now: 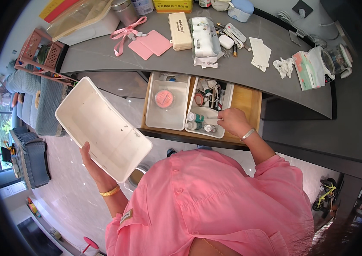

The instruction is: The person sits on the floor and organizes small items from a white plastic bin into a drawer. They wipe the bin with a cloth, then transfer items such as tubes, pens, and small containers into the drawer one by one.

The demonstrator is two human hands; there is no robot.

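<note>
My left hand grips the long side of a white plastic storage bin, its thumb over the rim. The bin is tilted above the floor, left of the pulled-out wooden drawer, with small dark marks inside. My right hand is over the drawer's front right, fingers pinched on a thin white plastic piece. I cannot tell whether it is a loose divider. Beneath lies a small white tray with several small bottles, among them a green-labelled bottle and a white-capped bottle.
Another white bin in the drawer holds a round pink container. Behind the small tray, a white bin holds pens and cables. The grey desk carries pink card holders, a wipes pack and a tissue pack.
</note>
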